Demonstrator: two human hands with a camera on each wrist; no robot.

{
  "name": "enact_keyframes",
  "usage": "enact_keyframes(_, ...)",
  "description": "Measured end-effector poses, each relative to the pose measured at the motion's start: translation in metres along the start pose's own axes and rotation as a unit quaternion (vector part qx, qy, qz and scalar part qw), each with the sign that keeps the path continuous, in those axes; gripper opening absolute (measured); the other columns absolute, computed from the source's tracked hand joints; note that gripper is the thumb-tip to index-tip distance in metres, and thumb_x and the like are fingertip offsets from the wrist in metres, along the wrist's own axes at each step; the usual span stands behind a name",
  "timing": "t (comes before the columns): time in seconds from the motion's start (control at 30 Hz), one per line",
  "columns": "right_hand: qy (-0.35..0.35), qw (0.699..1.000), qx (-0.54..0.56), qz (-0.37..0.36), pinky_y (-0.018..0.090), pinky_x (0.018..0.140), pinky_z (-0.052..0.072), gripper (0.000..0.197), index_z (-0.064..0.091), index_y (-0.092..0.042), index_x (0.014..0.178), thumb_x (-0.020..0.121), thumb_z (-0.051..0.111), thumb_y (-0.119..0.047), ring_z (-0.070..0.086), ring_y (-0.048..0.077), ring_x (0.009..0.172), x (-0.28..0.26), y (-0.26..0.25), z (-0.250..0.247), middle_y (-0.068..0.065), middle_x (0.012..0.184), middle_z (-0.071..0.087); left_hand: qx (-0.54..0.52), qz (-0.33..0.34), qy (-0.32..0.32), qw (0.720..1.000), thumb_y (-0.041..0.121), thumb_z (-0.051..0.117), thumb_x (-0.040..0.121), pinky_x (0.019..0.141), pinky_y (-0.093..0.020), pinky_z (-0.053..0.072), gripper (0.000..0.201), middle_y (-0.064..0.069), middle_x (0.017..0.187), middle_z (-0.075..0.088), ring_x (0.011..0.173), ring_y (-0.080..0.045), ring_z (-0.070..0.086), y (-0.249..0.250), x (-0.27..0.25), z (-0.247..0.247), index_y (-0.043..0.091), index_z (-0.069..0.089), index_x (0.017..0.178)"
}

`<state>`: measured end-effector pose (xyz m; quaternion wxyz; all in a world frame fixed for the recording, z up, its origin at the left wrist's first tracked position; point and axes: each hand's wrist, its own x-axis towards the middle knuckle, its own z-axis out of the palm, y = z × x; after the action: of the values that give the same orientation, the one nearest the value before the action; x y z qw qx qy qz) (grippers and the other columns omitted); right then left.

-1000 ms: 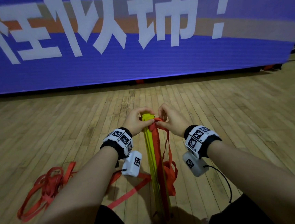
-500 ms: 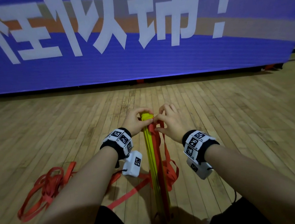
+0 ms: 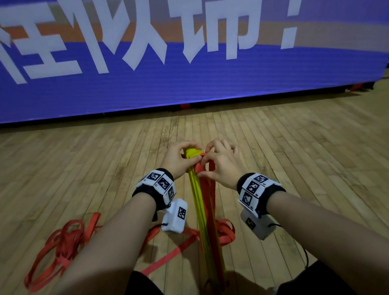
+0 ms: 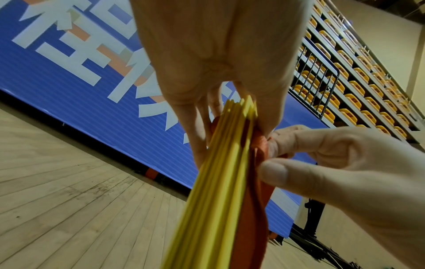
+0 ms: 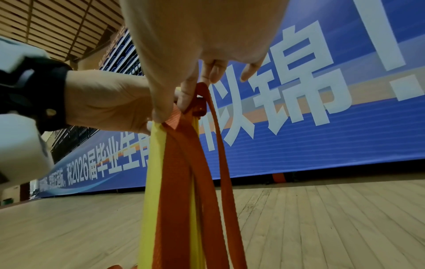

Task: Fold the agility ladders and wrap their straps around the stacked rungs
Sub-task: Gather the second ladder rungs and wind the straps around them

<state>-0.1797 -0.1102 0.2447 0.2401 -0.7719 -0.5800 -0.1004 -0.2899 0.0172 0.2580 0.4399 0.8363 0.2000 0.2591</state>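
- Our left hand grips the top of the yellow rungs, stacked and standing on end on the wood floor.
- Our right hand pinches the red strap beside the stack's top.
- Loose strap loops lie on the floor, left.

1. A stack of yellow rungs stands upright on the wooden floor between the person's forearms.
2. The left hand grips the top end of the stack.
3. The right hand pinches the red strap against the stack's top.
4. More red strap loops lie tangled on the floor at left.
5. A blue banner with white characters stands behind.
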Motion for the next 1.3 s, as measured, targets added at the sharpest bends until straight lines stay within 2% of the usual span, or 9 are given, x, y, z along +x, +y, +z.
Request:
enact_keyframes(0.2, -0.028, 0.996, 0.078, 0.028, 0.032, 0.091, 0.018, 0.015, 0.07, -0.025, 0.081, 0.078, 0.072, -0.04, 0.032, 0.013, 0.11, 0.002, 0.002, -0.003, -0.008, 0.111, 0.044, -0.027, -0.014, -0.013, 0.999, 0.009, 0.071, 0.083, 0.054, -0.028, 0.056, 0.02, 0.003, 0.102, 0.059, 0.08, -0.029, 0.068, 0.007, -0.002, 0.001, 0.022, 0.064, 0.096)
enact_keyframes(0.4, -0.103, 0.956, 0.254, 0.108, 0.03, 0.1, 0.024, 0.014, 0.063, -0.03, 0.071, 0.079, 0.075, -0.029, 0.033, 0.009, 0.112, 0.007, 0.015, -0.022, -0.008, 0.106, 0.047, -0.044, -0.027, -0.016, 0.999, 0.007, 0.069, 0.085, 0.064, -0.046, 0.055, 0.023, 0.008, 0.096, 0.057, 0.078, -0.029, 0.064, 0.014, -0.007, -0.004, 0.028, 0.062, 0.085)
enact_keyframes(0.5, -0.122, 0.94, 0.298, 0.114, 0.024, 0.092, 0.028, 0.017, 0.062, -0.028, 0.068, 0.079, 0.075, -0.024, 0.045, 0.011, 0.106, 0.009, 0.017, -0.027, -0.004, 0.1, 0.053, -0.059, -0.047, -0.032, 0.997, 0.007, 0.068, 0.086, 0.065, -0.042, 0.056, 0.022, 0.01, 0.098, 0.055, 0.078, -0.021, 0.063, 0.017, -0.007, -0.004, 0.028, 0.061, 0.086)
enact_keyframes(0.6, -0.11, 0.924, 0.346, 0.123, 0.015, 0.078, 0.036, 0.018, 0.062, -0.018, 0.067, 0.081, 0.074, -0.022, 0.055, 0.005, 0.085, 0.009, 0.018, -0.033, -0.002, 0.085, 0.059, -0.063, -0.054, -0.042, 0.996, 0.007, 0.067, 0.087, 0.061, -0.032, 0.056, 0.02, 0.012, 0.098, 0.055, 0.075, -0.012, 0.063, 0.018, -0.007, -0.004, 0.026, 0.061, 0.09)
enact_keyframes(0.7, -0.115, 0.915, 0.366, 0.121, 0.008, 0.064, 0.043, 0.016, 0.061, -0.014, 0.072, 0.085, 0.07, -0.021, 0.056, -0.003, 0.065, 0.009, 0.017, -0.037, -0.005, 0.072, 0.06, -0.064, -0.06, -0.049, 0.995, 0.008, 0.066, 0.087, 0.068, -0.042, 0.057, 0.021, 0.009, 0.1, 0.055, 0.078, -0.016, 0.064, 0.018, -0.007, -0.005, 0.027, 0.061, 0.089)
enact_keyframes(0.8, -0.113, 0.91, 0.385, 0.102, 0.014, 0.061, 0.045, 0.014, 0.057, -0.016, 0.076, 0.088, 0.065, -0.018, 0.055, 0.003, 0.06, 0.01, 0.018, -0.037, -0.003, 0.069, 0.059, -0.06, -0.061, -0.063, 0.994, 0.008, 0.066, 0.088, 0.071, -0.045, 0.057, 0.022, -0.001, 0.111, 0.053, 0.084, -0.02, 0.063, 0.021, -0.006, -0.004, 0.03, 0.062, 0.089)
enact_keyframes(1.07, -0.126, 0.913, 0.378, 0.087, 0.02, 0.076, 0.048, 0.007, 0.063, -0.012, 0.086, 0.091, 0.061, -0.017, 0.059, 0.012, 0.078, 0.017, 0.021, -0.039, 0.001, 0.081, 0.063, -0.037, -0.059, -0.108, 0.992, 0.01, 0.063, 0.09, 0.066, -0.029, 0.056, 0.019, -0.006, 0.124, 0.044, 0.103, -0.021, 0.054, 0.026, -0.005, -0.007, 0.029, 0.065, 0.091)
enact_keyframes(1.17, -0.152, 0.92, 0.35, 0.092, 0.022, 0.074, 0.045, 0.009, 0.065, -0.01, 0.089, 0.089, 0.064, -0.019, 0.054, 0.015, 0.077, 0.019, 0.024, -0.039, 0.006, 0.083, 0.061, -0.036, -0.067, -0.109, 0.991, 0.009, 0.063, 0.089, 0.064, -0.026, 0.056, 0.017, -0.008, 0.127, 0.043, 0.106, -0.022, 0.052, 0.027, -0.006, -0.008, 0.025, 0.065, 0.09)
enact_keyframes(1.3, -0.138, 0.917, 0.359, 0.107, 0.014, 0.063, 0.04, 0.009, 0.063, -0.019, 0.078, 0.085, 0.069, -0.018, 0.048, 0.006, 0.065, 0.02, 0.026, -0.041, -0.003, 0.072, 0.056, -0.042, -0.075, -0.107, 0.99, 0.007, 0.063, 0.088, 0.058, -0.02, 0.054, 0.018, -0.008, 0.126, 0.044, 0.1, -0.017, 0.052, 0.028, -0.006, -0.01, 0.024, 0.065, 0.086)
